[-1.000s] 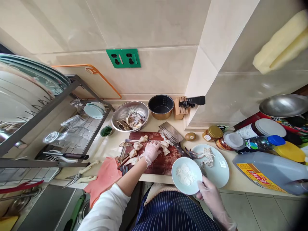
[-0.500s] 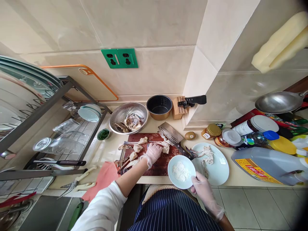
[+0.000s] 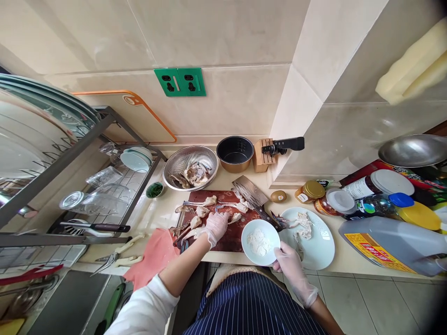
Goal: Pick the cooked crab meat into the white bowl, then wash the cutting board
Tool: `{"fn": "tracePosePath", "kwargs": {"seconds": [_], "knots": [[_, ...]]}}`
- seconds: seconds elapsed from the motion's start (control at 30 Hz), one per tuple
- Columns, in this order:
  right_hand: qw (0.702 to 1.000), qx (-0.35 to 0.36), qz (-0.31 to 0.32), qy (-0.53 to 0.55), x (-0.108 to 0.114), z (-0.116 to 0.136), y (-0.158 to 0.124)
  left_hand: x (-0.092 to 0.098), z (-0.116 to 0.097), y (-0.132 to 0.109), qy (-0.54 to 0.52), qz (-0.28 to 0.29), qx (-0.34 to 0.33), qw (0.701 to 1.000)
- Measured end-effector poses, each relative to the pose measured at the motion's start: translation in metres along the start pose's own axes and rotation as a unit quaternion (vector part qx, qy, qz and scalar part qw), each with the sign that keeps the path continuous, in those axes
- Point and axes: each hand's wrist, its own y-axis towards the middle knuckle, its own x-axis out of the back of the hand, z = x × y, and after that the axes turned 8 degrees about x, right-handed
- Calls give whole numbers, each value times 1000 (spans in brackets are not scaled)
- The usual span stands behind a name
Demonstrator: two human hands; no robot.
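The person stands at a counter with a dark red board (image 3: pixel 240 235) in front of them. The left hand (image 3: pixel 217 225), gloved, lies on the middle of the board with its fingers bent down among the pale cut pieces (image 3: pixel 200 211) scattered over the board's left half. One piece lies just at the fingertips, but whether the fingers are pinched on it cannot be told. The right hand (image 3: pixel 291 261), also gloved, is closed round the near rim of a small white bowl (image 3: pixel 270 232) and holds it in the air over the board's near right corner. A heap of white powder (image 3: pixel 258 241) sits in the bowl.

Judging by this, the step in hand looks like bringing cut pieces and powder together, with the bowl held ready beside the picking hand. A next move would call for a firm pinch on one slippery piece and a short lift from the board to the bowl. The bowl would need to stay level so the powder does not spill.

Right of the board lies a plate (image 3: pixel 319 249) with a few more scraps, its rim partly under the bowl. A cleaver (image 3: pixel 248 190) rests across the board's far right corner. Behind the board stand a colander (image 3: pixel 178 160) holding more scraps and a dark pot (image 3: pixel 234 153). Left of the board lie a pink cloth (image 3: pixel 153 253) and scissors (image 3: pixel 113 258)
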Motion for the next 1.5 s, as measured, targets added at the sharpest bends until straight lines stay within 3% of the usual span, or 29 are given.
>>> {"fn": "tracePosePath", "kwargs": {"seconds": [0.17, 0.43, 0.7, 0.8, 0.9, 1.0, 1.17, 1.33, 1.5], "knots": [[1000, 11, 0, 8, 1, -2, 1, -8, 0, -12, 13, -34, 15, 999], [1000, 25, 0, -11, 0, -4, 4, -25, -2, -7, -23, -73, 16, 997], [1000, 21, 5, -7, -1, 5, 4, -12, 8, -27, -112, -111, -26, 987], [1000, 21, 10, -5, -3, 14, 2, -4, 0, -41, -146, -127, -66, 979], [997, 45, 6, -67, -4, 22, 0, 0, -15, -53, -96, -97, -106, 985], [970, 122, -14, -211, -3, 31, -3, -2, -32, -60, -23, -58, -124, 990], [883, 192, -41, -427, 0, 41, -13, -15, -50, -61, 9, -68, -146, 987], [846, 203, -62, -488, 2, 48, -25, -21, -61, -60, 27, -89, -183, 979], [822, 211, -50, -527, 2, 69, -26, -23, -71, -54, 21, -88, -162, 983]]}}
